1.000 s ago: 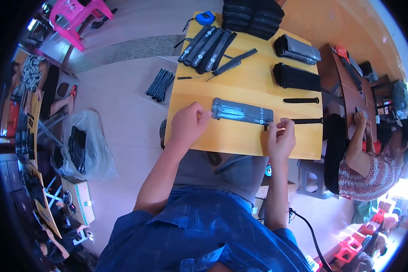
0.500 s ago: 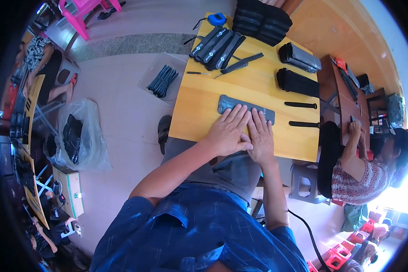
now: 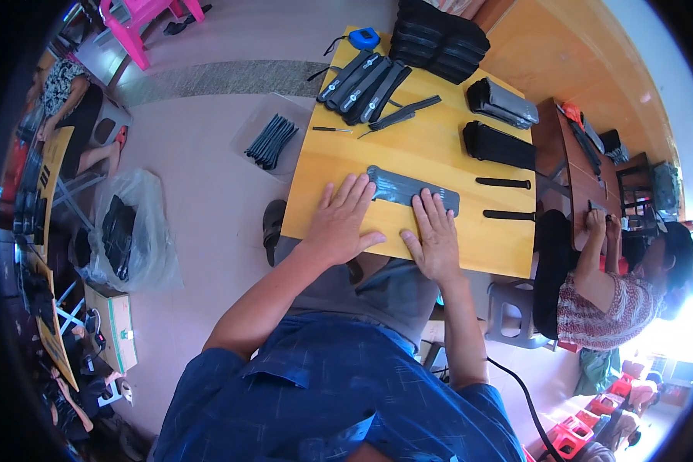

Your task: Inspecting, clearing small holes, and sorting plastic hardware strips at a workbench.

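Observation:
A flat, glossy grey strip with rounded ends (image 3: 403,187) lies slantwise on the yellow table (image 3: 408,242) in front of me. My left hand (image 3: 341,219) is flat and open, its fingertips at the strip's left end and its thumb stretched toward the right. On the right part of the strip rest the spread fingers of my right hand (image 3: 435,237), also open. Neither hand grips anything. Two short black straps, an upper one (image 3: 503,183) and a lower one (image 3: 508,215), lie right of the strip. A thin dark tool (image 3: 332,129) lies near the left edge.
Grey-black strips (image 3: 362,88), a blue tape measure (image 3: 364,38) and a black padded pile (image 3: 439,42) occupy the table's far side. Black bundles (image 3: 497,146) stand at right. A clear bin (image 3: 241,138) holds dark strips. A person (image 3: 612,308) sits at right.
My hands, close together over the strip before, have spread apart. The left has slid left to the strip's end; the strip's middle now shows. The whole view has shifted slightly.

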`<state>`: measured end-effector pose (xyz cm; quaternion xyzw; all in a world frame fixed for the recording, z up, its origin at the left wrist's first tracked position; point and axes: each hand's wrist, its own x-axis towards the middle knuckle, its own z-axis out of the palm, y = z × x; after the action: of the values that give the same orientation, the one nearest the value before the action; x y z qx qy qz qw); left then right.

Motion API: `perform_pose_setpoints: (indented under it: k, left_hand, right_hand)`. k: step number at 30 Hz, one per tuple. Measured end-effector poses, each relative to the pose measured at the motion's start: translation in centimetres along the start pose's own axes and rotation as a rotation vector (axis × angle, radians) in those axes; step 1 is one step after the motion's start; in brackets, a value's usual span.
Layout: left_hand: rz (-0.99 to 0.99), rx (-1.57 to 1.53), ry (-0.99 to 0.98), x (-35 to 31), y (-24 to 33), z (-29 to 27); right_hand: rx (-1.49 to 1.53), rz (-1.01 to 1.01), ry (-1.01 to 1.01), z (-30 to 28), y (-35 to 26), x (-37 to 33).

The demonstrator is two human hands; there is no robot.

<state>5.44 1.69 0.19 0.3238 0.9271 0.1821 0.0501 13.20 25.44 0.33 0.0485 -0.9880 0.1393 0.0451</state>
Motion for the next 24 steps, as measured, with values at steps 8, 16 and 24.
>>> perform_pose_setpoints:
  k: [8,16,24]
  left_hand:
    - [0.002,0.055,0.044,-0.3,0.0,0.3]
    - [-0.023,0.062,-0.053,0.3,0.5,-1.1]
    - [0.008,0.08,-0.016,0.3,0.0,0.3]
  right_hand:
    - [0.003,0.016,0.011,0.1,0.0,-0.2]
    - [-0.111,0.106,0.008,-0.4,1.7,-1.8]
    - [-0.092,0.226,0.056,-1.0,3.7,-4.3]
